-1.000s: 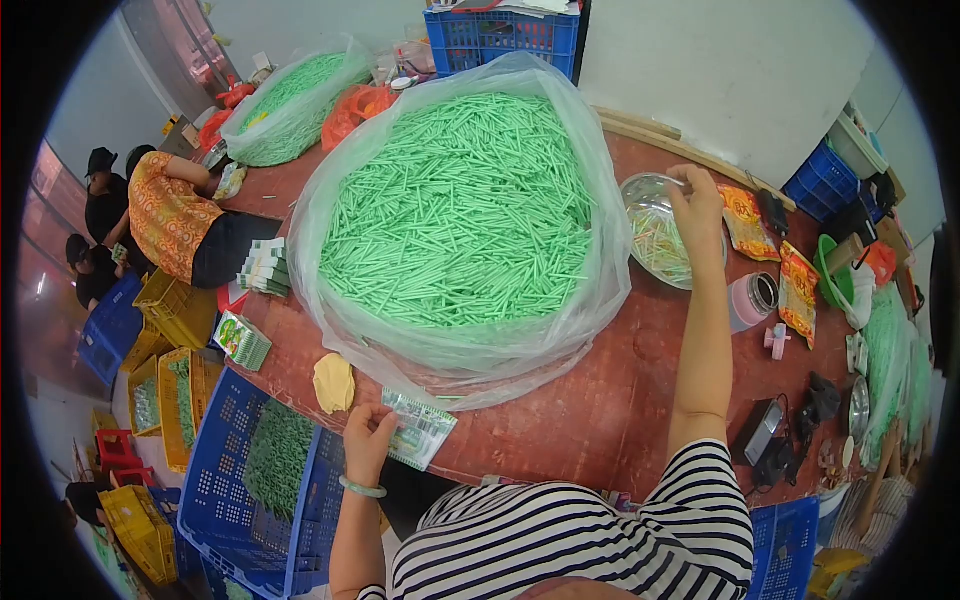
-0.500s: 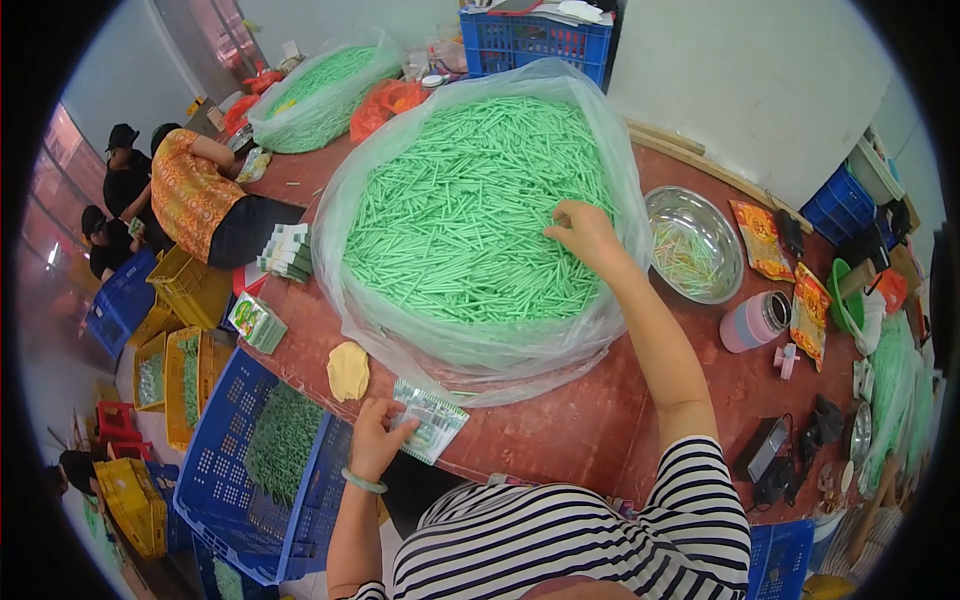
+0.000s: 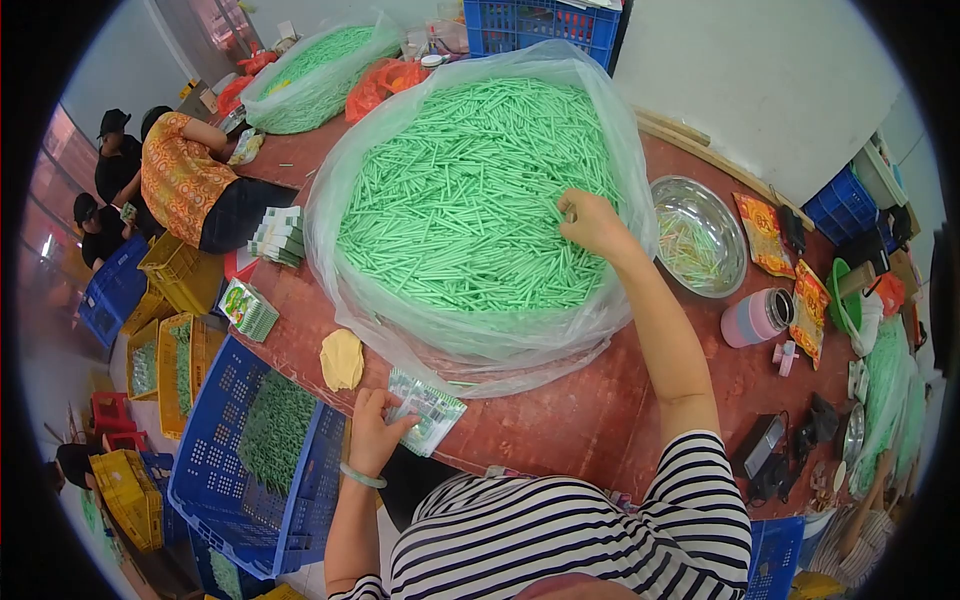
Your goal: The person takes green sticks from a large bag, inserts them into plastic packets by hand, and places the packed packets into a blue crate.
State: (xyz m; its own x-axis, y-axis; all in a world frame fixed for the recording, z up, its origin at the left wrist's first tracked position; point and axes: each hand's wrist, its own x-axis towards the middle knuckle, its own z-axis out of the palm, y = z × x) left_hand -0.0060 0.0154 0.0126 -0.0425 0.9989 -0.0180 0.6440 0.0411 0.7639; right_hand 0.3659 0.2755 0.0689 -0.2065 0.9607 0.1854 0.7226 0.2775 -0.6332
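Thin green sticks [image 3: 480, 200], heaped loosely, fill a big clear plastic bag [image 3: 335, 262] on the table. Over the right side of that heap is my right hand [image 3: 594, 226], its fingers bent together in a pinch at the sticks. What lies between those fingertips, if anything, is hidden. At the table's front edge my left hand [image 3: 374, 432] grips a flat printed packet [image 3: 432, 412] by its left side, thumb on top. A crumpled pale yellow piece of material [image 3: 343, 360] lies just beyond the left hand.
Right of the bag stand a steel bowl [image 3: 700, 240] with a few sticks, a pink bottle [image 3: 752, 318] and orange packets [image 3: 765, 235]. Stacked packets [image 3: 276, 236] sit at the left edge, above a blue crate [image 3: 215, 450] of green pieces. Other people work at far left.
The view has shifted slightly, so the table and bag appear a little higher. Both hands keep nearly the same places, the left still on the packet and the right at the sticks.
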